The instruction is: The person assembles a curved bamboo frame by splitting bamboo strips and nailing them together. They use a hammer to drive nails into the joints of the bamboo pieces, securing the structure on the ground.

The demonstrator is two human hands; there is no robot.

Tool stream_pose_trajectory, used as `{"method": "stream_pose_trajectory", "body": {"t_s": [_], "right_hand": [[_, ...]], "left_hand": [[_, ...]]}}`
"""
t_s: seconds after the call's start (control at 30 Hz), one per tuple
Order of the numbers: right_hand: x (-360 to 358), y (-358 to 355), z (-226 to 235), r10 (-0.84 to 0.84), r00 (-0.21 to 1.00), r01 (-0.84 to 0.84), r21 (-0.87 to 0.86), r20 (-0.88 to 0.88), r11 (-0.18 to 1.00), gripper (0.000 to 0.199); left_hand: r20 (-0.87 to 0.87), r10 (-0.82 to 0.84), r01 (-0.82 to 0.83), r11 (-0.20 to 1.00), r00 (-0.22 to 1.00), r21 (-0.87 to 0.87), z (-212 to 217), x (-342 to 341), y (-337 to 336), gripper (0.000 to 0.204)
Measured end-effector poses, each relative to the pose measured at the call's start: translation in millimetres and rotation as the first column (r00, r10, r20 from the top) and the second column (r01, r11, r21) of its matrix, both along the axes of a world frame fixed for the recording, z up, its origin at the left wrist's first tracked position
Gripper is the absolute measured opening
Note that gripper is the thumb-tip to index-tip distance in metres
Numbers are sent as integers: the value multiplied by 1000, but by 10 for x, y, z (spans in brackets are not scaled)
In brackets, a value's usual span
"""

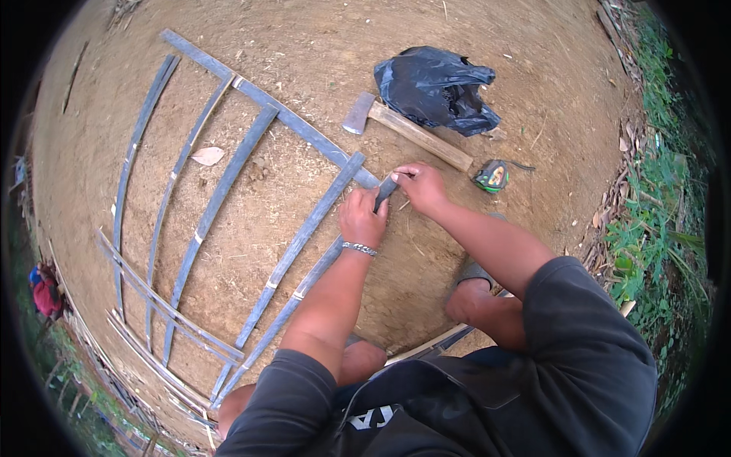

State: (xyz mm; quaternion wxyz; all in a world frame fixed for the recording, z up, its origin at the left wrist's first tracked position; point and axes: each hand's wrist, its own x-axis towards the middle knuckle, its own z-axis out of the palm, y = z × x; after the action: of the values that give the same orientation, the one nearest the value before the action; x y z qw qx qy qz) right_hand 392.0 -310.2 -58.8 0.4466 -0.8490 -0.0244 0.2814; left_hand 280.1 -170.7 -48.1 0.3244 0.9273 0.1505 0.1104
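Here I see both hands on one dark bamboo slat [304,270] lying on the bare ground: left hand [362,218] closed round it, right hand [420,185] pinching its tip at two o'clock from the left. Its long axis runs seven to one o'clock, tip pointing toward the hatchet [403,129].
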Motion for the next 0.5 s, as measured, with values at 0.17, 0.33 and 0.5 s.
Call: {"method": "stream_pose_trajectory", "body": {"t_s": [0.17,0.33,0.5], "right_hand": [[6,-27,-46,67,995,-67,-9,73,998,23],[18,-30,-12,40,999,-40,7,-26,999,24],[57,-30,80,73,997,-73,-2,-28,997,24]], "left_hand": [[63,-4,13,990,998,-139,41,33,63,31],[72,58,-42,978,996,-204,-16,18,106,23],[56,34,-23,980,998,-200,-46,10,95,21]]}}
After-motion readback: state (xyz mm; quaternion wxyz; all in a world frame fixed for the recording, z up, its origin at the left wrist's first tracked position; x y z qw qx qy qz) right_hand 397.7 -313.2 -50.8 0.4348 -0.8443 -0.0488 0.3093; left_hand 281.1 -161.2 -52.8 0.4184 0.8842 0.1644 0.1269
